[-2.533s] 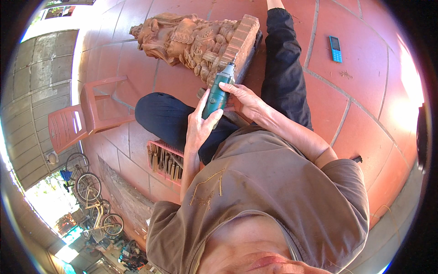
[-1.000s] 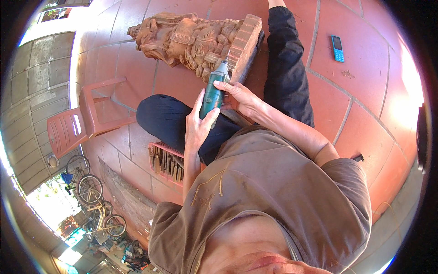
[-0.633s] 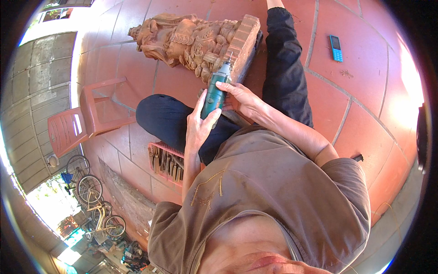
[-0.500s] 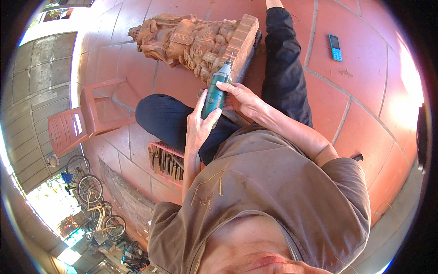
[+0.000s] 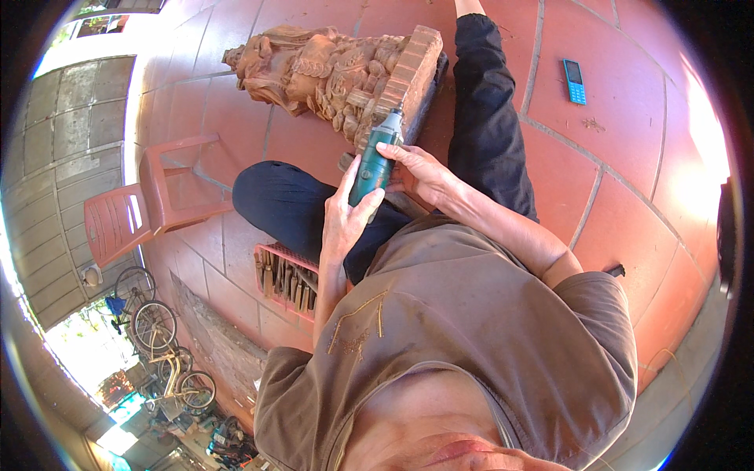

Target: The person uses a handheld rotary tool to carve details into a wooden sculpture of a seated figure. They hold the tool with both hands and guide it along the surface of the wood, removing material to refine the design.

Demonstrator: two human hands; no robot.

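the left hand (image 5: 342, 213) and right hand (image 5: 422, 171) both grip the green rotary tool (image 5: 372, 169) at the frame's upper centre, and its bit (image 5: 403, 105) could skid, scarring the carved statue (image 5: 334, 77) alongside, if either grasp slackened.

One head-worn fisheye view, left of a pair — downward, near the hands (image 5: 339, 218), wide across the tiled floor (image 5: 554, 173).

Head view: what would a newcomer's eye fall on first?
The carving comes first, lying on red tiles near the top, base to the right. The green tool follows, mid-frame, held in the left hand and right hand. A blue phone stands out at upper right.
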